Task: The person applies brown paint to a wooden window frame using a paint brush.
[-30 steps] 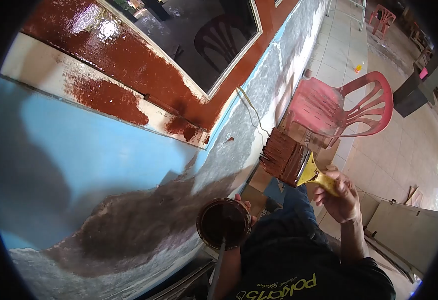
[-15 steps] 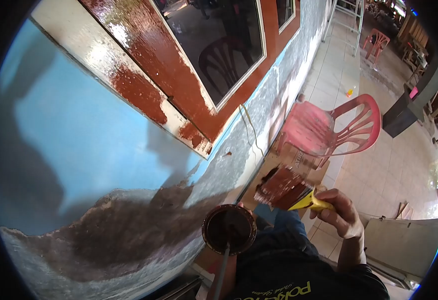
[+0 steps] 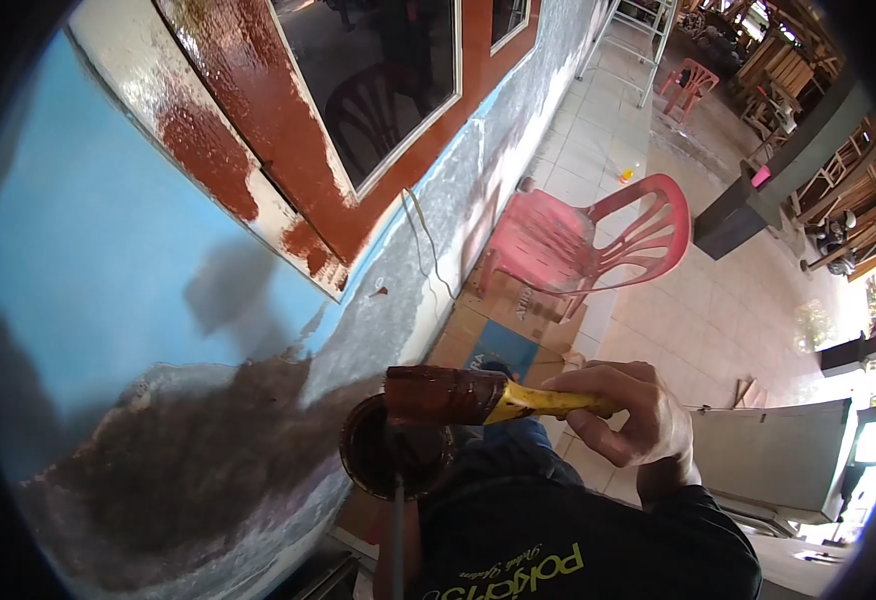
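A wide paintbrush with a yellow handle [image 3: 538, 401] and brown-coated bristles is gripped in my right hand [image 3: 638, 410], its bristles over the rim of a round paint can [image 3: 363, 470]. Dark brown paint shows inside the can, and a thin stick leans out of it toward me. My left forearm rises below the can; the left hand itself is hidden behind it. Up and to the left, a window frame [image 3: 308, 180] is partly coated in glossy reddish brown, with cream areas showing.
A red plastic chair [image 3: 548, 240] stands on cardboard beside the wall. Farther off are a metal ladder [image 3: 633, 45], another red chair [image 3: 690, 88] and a dark pillar base [image 3: 733, 220]. A pale cabinet-like box [image 3: 778, 460] lies at the right. The blue wall [image 3: 128, 230] has bare grey patches.
The brush in my right hand has moved left to the can and turned nearly level. The view has shifted, so the window and chair appear farther left.
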### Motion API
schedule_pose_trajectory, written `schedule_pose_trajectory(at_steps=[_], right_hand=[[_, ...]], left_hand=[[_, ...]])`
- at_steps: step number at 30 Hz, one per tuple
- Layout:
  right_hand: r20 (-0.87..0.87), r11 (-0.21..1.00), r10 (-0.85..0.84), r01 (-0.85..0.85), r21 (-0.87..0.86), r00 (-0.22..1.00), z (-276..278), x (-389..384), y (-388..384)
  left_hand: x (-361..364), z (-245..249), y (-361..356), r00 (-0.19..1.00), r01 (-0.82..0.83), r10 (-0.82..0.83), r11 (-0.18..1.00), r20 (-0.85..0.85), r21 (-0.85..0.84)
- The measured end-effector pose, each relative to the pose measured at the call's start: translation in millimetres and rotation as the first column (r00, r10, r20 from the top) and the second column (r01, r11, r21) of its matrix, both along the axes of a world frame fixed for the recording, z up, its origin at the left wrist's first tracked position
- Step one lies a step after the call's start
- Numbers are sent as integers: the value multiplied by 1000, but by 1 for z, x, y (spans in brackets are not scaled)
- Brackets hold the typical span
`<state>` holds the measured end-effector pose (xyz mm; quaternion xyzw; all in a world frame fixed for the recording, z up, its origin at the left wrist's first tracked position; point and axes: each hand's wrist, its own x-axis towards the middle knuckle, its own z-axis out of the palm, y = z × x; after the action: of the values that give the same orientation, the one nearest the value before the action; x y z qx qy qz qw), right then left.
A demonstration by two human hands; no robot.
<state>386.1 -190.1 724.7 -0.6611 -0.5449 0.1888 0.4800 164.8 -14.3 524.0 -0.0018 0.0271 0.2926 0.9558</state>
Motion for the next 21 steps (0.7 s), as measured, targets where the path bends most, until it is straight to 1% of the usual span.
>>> schedule_pose_trajectory(at_steps=[5, 8, 10, 12, 16, 17, 19, 21], right_hand=[[98, 999, -37, 36, 6, 994, 14, -6, 1], [295, 995, -89, 101, -27, 951, 34, -12, 1], [404, 989, -148, 128, 77, 903, 31, -18, 7], [439, 994, -104, 79, 75, 892, 39, -16, 7], [535, 994, 20, -76, 82, 845, 50, -15, 14], [566, 993, 41, -96, 68, 823, 53, -17, 15], [625, 990, 78, -135, 44, 776, 56, -22, 20], [668, 985, 157, -159, -58, 727, 60, -27, 24]], left_hand=[[-4, 3, 1, 999, -39, 39, 999, -7, 12], [-8, 4, 0, 997, -75, 76, 997, -12, 15], [-9, 6, 0, 995, -96, 97, 995, -20, 16], [-10, 6, -4, 992, -122, 122, 993, -20, 6], [-9, 4, -3, 989, -151, 151, 988, -2, 20], [-8, 0, -2, 989, -147, 146, 989, 28, 30], [-9, 5, -3, 986, -164, 165, 985, -15, 54], [-10, 5, -3, 985, -165, 167, 984, -34, 71]])
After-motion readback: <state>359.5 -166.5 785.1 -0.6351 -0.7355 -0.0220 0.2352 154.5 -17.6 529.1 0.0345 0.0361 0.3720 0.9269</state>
